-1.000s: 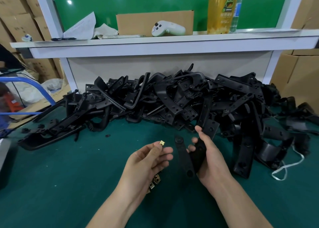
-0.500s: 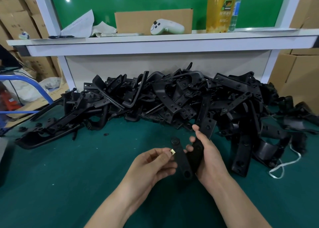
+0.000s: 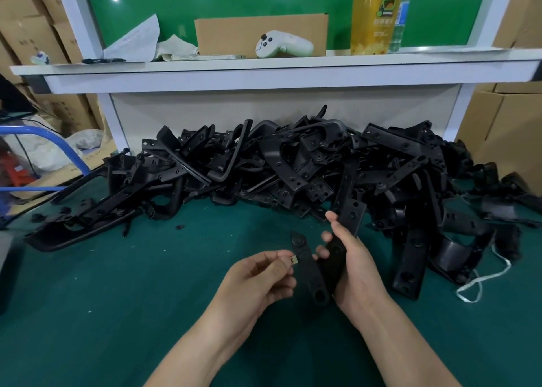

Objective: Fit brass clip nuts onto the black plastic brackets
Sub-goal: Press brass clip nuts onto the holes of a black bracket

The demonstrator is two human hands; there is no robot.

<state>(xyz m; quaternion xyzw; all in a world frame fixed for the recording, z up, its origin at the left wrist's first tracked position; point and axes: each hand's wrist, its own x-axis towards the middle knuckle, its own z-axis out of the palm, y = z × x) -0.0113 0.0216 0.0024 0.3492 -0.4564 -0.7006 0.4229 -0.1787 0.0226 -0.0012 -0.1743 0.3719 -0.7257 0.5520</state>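
- Brass clip nut [image 3: 294,260] pinched in the curled fingers [image 3: 278,266] of the left hand [image 3: 258,281], against the edge of a black bracket [image 3: 308,269].
- Bracket gripped in the right hand [image 3: 356,266], fingers wrapped round it, above the green counter [image 3: 117,298].
- More brackets heaped in a pile [image 3: 293,166] behind.
- On the shelf [image 3: 264,64]: cardboard box [image 3: 234,32], contents hidden; bottle [image 3: 378,14] of yellow drink.
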